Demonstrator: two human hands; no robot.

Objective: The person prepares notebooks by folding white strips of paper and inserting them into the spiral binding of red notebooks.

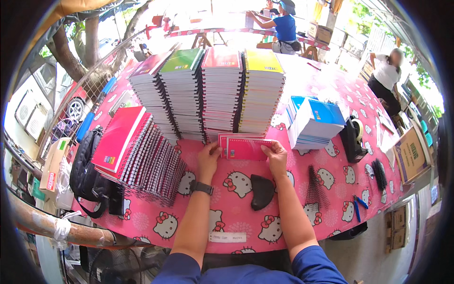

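Red covers [246, 150] with a row of punched holes along the upper edge lie between my hands, just in front of the tall notebook stacks. My left hand [209, 155], with a dark watch on its wrist, pinches their left edge. On the right edge my right hand [276, 156] is closed, thumb on top. The covers overlap a little unevenly; what lies under them is hidden. A black curved object [261, 191] rests on the table between my forearms. Left of my left hand leans a pile of red spiral notebooks [137, 151].
Tall notebook stacks [220, 94] rise behind my hands. To the right are blue-covered pads [317, 120], a black tape dispenser [353, 144], loose wire coils [318, 189] and blue-handled pliers [358, 208]. A black bag [87, 165] sits left. Other people stand farther back.
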